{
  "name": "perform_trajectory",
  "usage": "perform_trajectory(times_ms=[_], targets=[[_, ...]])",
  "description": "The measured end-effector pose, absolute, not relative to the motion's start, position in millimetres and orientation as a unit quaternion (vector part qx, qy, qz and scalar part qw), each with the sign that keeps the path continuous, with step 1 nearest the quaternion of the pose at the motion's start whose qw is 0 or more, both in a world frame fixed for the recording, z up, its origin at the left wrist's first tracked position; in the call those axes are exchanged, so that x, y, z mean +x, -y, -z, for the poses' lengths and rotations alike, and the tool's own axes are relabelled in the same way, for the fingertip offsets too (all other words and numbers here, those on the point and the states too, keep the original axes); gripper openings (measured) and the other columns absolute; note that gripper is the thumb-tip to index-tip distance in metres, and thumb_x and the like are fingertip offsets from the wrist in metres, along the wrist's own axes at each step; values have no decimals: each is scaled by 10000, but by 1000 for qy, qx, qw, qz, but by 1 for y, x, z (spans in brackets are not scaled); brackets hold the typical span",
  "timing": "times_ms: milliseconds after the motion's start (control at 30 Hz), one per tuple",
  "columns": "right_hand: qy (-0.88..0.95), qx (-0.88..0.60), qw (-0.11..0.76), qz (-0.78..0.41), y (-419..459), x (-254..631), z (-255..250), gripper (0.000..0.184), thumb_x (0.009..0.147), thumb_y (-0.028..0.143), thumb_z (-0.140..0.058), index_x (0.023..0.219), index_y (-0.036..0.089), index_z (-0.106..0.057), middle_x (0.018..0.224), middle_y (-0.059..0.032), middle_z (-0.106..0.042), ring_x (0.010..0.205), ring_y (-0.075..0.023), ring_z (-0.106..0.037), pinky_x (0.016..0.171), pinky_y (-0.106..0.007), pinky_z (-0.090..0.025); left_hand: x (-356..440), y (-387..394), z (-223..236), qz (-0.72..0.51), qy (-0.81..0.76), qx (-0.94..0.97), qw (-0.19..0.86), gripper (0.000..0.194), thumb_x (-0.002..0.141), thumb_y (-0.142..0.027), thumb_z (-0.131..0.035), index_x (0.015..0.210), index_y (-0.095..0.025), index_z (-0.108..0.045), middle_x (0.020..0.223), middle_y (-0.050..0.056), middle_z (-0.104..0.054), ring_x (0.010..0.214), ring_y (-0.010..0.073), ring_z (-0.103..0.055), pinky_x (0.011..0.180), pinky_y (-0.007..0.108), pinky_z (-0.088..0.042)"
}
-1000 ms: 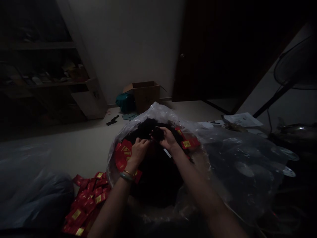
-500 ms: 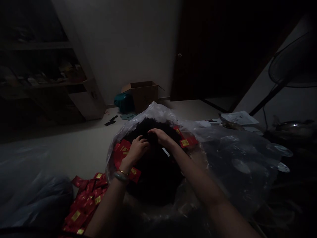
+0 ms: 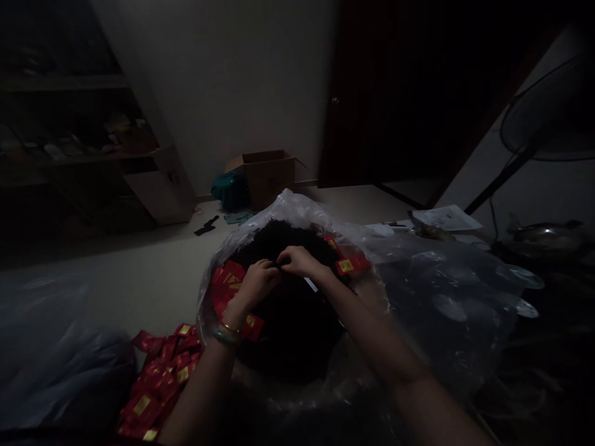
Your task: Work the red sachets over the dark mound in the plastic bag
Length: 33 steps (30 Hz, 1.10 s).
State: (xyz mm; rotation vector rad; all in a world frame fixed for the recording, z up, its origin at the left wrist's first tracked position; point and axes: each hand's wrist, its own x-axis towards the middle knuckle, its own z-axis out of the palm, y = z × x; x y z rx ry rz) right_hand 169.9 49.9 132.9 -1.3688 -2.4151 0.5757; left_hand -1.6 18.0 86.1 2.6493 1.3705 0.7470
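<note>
My left hand (image 3: pixel 257 282), with bracelets (image 3: pixel 226 335) at its wrist, is over a heap of black, fuzzy-looking material (image 3: pixel 288 341). Its fingers are closed in a pinch. Close beside it, my right hand (image 3: pixel 300 261) has its fingertips pressed together, almost meeting those of the left. Whatever is between the fingers is too dark to make out. Around the heap lies an open clear plastic bag (image 3: pixel 286 201). Red packets with gold labels (image 3: pixel 225 279) sit on the bag's left side, and another red packet (image 3: pixel 354 265) on its right. A small white strip (image 3: pixel 311 284) shows under my right wrist.
More red packets (image 3: pixel 160 384) are piled at lower left by a plastic-covered bundle (image 3: pixel 83 378). Behind stand an open cardboard box (image 3: pixel 269 179) and a teal bag (image 3: pixel 231 191). Clear plastic sheeting (image 3: pixel 432 297) spreads right, near a standing fan (image 3: pixel 543 118). Shelves (image 3: pixel 79 155) are at left.
My fingertips have drawn together over the black heap. The right hand has come slightly down, and its fingers have gone from loosely bent to a pinch. The left fingers have closed too.
</note>
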Motion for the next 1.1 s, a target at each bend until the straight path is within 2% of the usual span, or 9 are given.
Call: perform_trajectory(times_ms=[100,200,300,467,600,700,933,1033,1100], targets=[[848,-490,94,-179,-47,166,-136,211,747,156,-620,896,247,-739,920,-38,-704,872,-201,-652,724,-258,-465,0,-16,-82,-269,-445,853,40,96,793,-161,-628,805,-214,-707,1061,62,-655,903,188,-630,788,307,-507],[852,-487,87,-173,-44,164,-138,178,758,168,-617,877,221,-738,924,-69,-675,840,-209,-644,706,-276,-464,-2,-16,-77,-292,-445,846,32,97,803,-171,-620,830,-215,-702,1078,59,-664,887,179,-652,762,287,-523],[845,-488,141,-168,-41,165,-137,242,770,187,-638,1006,184,-693,1066,-94,-613,921,-183,-611,781,-263,-462,-5,-16,-72,-308,-450,838,20,88,801,-173,-624,820,-214,-699,1106,65,-668,900,186,-664,774,296,-535],[818,-474,250,-207,-41,164,-130,294,780,114,-608,1069,146,-656,1049,-86,-640,932,-157,-600,818,-244,-454,-6,-16,-70,-319,-455,831,36,80,801,-161,-620,809,-200,-688,1141,85,-664,901,199,-673,787,327,-546],[847,-440,186,-235,-40,164,-127,327,864,94,-459,1091,194,-672,1063,-60,-687,970,-170,-607,827,-247,-433,-6,-16,-67,-334,-455,824,50,46,781,-178,-651,810,-199,-679,1171,93,-647,961,213,-660,822,346,-545],[861,-450,140,-192,-37,169,-128,333,881,136,-456,1121,233,-666,1011,-50,-701,976,-201,-578,822,-283,-417,-7,-16,-64,-348,-453,820,39,101,756,-201,-685,856,-205,-677,1193,98,-627,1053,233,-621,878,378,-530],[856,-483,128,-136,-31,168,-127,186,829,165,-559,895,183,-732,975,-95,-657,915,-204,-580,746,-276,-429,-6,-15,-61,-342,-444,828,-19,62,764,-185,-679,820,-210,-686,1180,90,-627,1039,237,-601,844,389,-531],[842,-501,137,-146,-31,162,-120,158,819,173,-580,885,165,-724,995,-103,-653,880,-194,-613,721,-269,-450,-5,-15,-61,-347,-416,840,-20,57,793,-194,-655,815,-226,-696,1146,68,-639,1008,212,-604,828,361,-532],[836,-478,193,-190,-31,162,-116,183,838,165,-558,946,180,-704,1000,-75,-673,905,-171,-626,768,-256,-460,-6,-15,-61,-355,-414,838,-21,62,801,-204,-650,818,-234,-701,1118,59,-646,998,202,-603,827,353,-530]])
